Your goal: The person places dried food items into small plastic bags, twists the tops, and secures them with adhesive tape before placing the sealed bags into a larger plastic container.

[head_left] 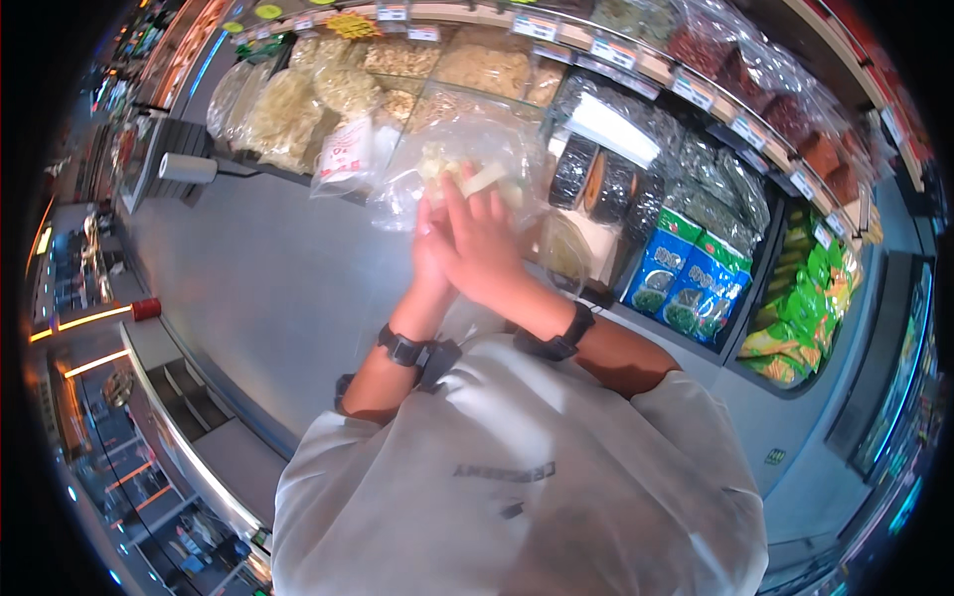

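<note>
Both hands raised at shelf front | right hand (487, 248) and left hand (429, 260) together grasp clear plastic bag (452, 164) of pale food, held upright so contents settle | dried-goods shelf (636, 60) behind

Two hands (467, 243) hold one clear bag (452, 164), two black wristbands (402, 348) sit on the wrists, two blue packets (686, 278) stand on the shelf (636, 60), and one red cylinder (145, 309) lies by the aisle.

We see a long tiered shop shelf (696, 94) bearing clear bags of pale dried goods (288, 109), dark seaweed rolls (596, 179) and blue-green packets (686, 283).
</note>
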Tool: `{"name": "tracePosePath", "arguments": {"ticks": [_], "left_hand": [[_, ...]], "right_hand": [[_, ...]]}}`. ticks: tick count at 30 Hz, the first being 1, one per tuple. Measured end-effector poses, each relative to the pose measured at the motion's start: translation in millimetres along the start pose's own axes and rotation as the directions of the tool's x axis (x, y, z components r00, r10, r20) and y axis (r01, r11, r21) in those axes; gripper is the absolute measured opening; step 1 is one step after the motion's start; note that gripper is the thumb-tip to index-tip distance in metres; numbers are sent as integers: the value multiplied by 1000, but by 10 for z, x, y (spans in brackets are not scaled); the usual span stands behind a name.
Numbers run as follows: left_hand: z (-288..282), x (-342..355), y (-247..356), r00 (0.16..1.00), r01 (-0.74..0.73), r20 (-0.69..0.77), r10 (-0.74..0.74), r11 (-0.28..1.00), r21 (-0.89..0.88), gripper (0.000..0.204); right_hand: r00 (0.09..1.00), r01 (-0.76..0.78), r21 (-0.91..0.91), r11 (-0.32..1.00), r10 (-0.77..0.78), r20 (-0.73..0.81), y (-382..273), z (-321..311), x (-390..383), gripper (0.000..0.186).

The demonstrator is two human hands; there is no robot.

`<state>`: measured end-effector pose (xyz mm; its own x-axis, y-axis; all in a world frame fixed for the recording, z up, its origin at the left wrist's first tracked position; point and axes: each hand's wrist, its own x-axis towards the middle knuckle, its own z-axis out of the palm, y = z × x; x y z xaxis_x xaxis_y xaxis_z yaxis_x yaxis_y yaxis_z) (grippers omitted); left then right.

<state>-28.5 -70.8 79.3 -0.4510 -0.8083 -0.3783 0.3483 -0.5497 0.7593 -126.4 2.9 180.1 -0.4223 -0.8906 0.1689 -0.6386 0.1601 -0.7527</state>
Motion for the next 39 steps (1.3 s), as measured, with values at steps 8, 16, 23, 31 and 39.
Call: {"name": "tracePosePath", "arguments": {"ticks": [8,16,23,31,39], "left_hand": [[383,-415,-772,958,248,113,-263,960,131,46],[486,-677,-1235,914,340,134,-382,904,259,47],[491,-558,-1422,925,284,147,-351,894,348,48],[201,-152,-1862,958,114,158,-239,822,558,58],[-157,215,-2292,962,-90,252,-102,755,649,53]], "right_hand": [[936,-353,23,935,352,24,583,-283,-778,74],[855,-519,218,826,504,124,1140,-201,-1272,72],[857,-496,420,760,505,100,1656,238,-1437,72],[902,-342,604,720,432,-5,2132,491,-1360,68],[896,-431,344,834,442,50,2445,570,-1469,59]]}}
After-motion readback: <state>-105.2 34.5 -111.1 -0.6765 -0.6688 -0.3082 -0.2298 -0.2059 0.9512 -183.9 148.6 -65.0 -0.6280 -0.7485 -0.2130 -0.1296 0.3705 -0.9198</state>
